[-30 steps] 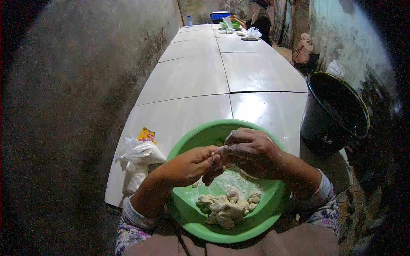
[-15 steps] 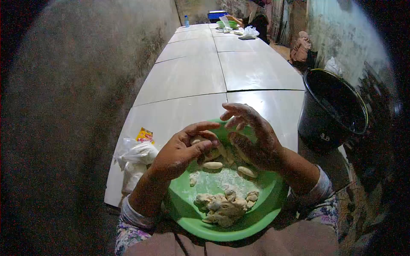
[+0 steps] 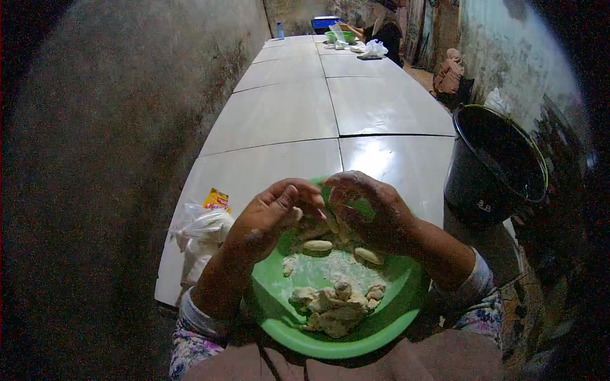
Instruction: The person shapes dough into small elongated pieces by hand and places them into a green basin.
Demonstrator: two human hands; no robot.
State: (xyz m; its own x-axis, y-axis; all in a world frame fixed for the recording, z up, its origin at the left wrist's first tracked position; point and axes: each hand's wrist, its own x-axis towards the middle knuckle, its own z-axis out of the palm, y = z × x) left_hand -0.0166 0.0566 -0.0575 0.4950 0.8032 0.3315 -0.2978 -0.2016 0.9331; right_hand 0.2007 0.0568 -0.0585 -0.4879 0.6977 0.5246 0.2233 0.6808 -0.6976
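Observation:
A green basin (image 3: 356, 346) sits close in front of me. In it lie a lump of pale dough (image 3: 337, 311), loose flour (image 3: 330, 267) and small rolled dough pieces, one near the middle (image 3: 317, 245) and one to the right (image 3: 368, 255). My left hand (image 3: 270, 213) is curled over the basin's far left side, closed around a pale piece of dough mostly hidden by the fingers. My right hand (image 3: 378, 213), dusted with flour, arches beside it with thumb and fingers apart. Green shows through the gap, and I see nothing held there. The fingertips of both hands come close together.
A plastic bag of white powder (image 3: 202, 244) and a yellow sachet (image 3: 216, 199) lie left of the basin. At the right stands a black bucket (image 3: 495, 165). The long white table (image 3: 273, 114) runs to a person (image 3: 384, 35) at another green basin; another person (image 3: 450, 73) is low at the right.
My right hand has come down and toward the left hand, its fingers curling in. My left hand has turned, with its thumb now raised.

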